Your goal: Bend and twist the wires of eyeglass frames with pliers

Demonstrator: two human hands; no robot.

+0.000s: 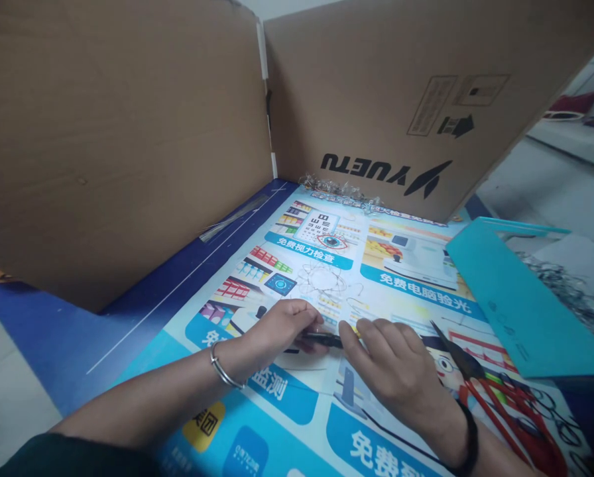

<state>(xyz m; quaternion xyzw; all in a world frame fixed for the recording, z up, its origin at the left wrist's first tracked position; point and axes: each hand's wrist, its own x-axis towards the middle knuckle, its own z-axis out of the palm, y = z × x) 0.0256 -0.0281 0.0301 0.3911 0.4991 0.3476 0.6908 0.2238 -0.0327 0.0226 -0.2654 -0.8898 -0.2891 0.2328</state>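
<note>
My left hand point(297, 324) is closed in a pinch at the left end of a slim dark tool point(321, 339). Fingers of my right hand point(391, 361) are curled round the tool's other end, so its exact kind is hidden. Just beyond my hands, a loose coil of thin wire point(321, 285) lies on the printed sheet point(321, 391). Scissors with red handles point(463, 364) rest to the right of my right hand, blades pointing away from me.
Tall cardboard panels point(366, 79) stand at the back and left. A turquoise box point(520, 318) at the right holds tangled silvery pieces point(570, 291). Clear, crinkled bits point(341, 189) lie along the back panel's foot. Dark loops point(555, 411) lie beside the scissors.
</note>
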